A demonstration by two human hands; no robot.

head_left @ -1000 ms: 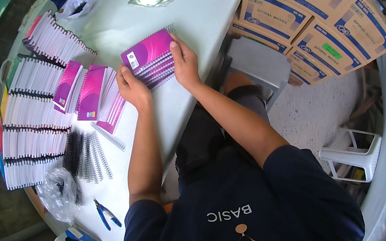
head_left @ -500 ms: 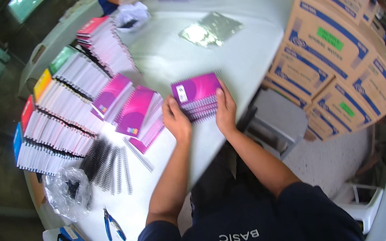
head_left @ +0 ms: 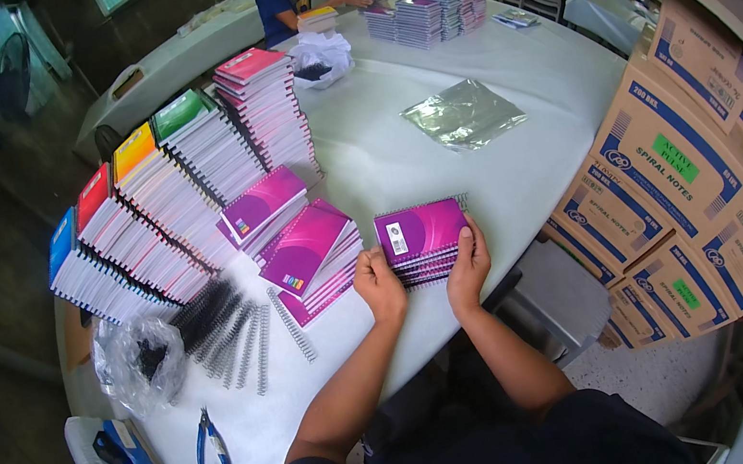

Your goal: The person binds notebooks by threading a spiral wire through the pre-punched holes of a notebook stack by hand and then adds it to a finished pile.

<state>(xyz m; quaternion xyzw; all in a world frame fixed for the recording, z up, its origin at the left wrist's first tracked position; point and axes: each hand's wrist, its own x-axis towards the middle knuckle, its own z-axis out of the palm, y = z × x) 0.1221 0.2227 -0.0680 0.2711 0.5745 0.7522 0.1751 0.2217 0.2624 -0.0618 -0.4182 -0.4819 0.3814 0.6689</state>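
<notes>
A small stack of purple spiral notebooks [head_left: 434,225] is held near the table's front edge, its top cover facing up with a white label. My left hand [head_left: 381,286] grips the stack's left side, fingers curled. On the opposite side my right hand [head_left: 467,265] clasps it, thumb on the cover. Left of my hands lies a leaning pile of purple notebooks [head_left: 308,247], with another purple pile [head_left: 265,200] behind it. Loose wire coils [head_left: 259,347] are spread beside these, next to a clear plastic bag [head_left: 137,376] with dark contents.
Tall notebook stacks [head_left: 187,169] with coloured covers line the left. Blue-handled pliers [head_left: 210,442] and a blue-and-white box [head_left: 125,456] lie near left. A silvery plastic sheet [head_left: 465,115] lies ahead. Cartons [head_left: 662,166] rise at right. Another person [head_left: 288,2] works across the table.
The view has tilted upward, showing more of the far table and the other person. Both hands keep hold of the notebook stack, whose lower edges now look more closely lined up.
</notes>
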